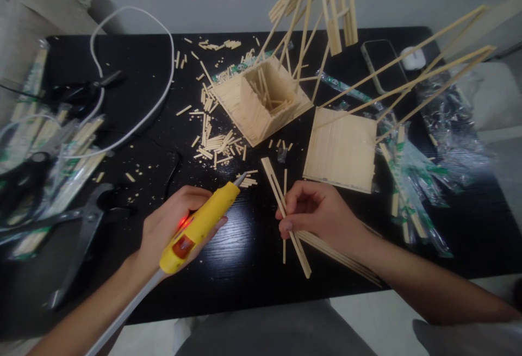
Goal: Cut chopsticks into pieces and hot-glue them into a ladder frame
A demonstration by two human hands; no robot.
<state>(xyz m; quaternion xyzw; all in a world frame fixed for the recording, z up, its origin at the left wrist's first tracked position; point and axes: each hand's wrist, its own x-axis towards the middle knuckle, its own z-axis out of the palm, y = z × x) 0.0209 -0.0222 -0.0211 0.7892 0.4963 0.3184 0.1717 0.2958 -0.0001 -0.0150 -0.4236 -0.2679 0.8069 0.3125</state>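
Note:
My left hand (175, 223) is wrapped around a yellow hot glue gun (204, 220) with a red switch and a glowing red light. Its grey nozzle points up and to the right, toward small cut stick pieces (247, 180). Between the thumb and fingers of my right hand (316, 212) is a pair of wooden chopsticks (299, 253), slanting over the table. A thin single stick (284, 253) lies beneath it. More long sticks (338, 255) rest under my right wrist. Nozzle and chopsticks are apart.
A box-shaped stick structure (261, 100) on a square base stands behind. Right of it lies a flat stick panel (342, 147) with long sticks rising from it. Pliers (87, 220), scissors (36, 166), a white cable (159, 100), wrapped chopsticks (408, 182) and a phone (383, 65) surround the work.

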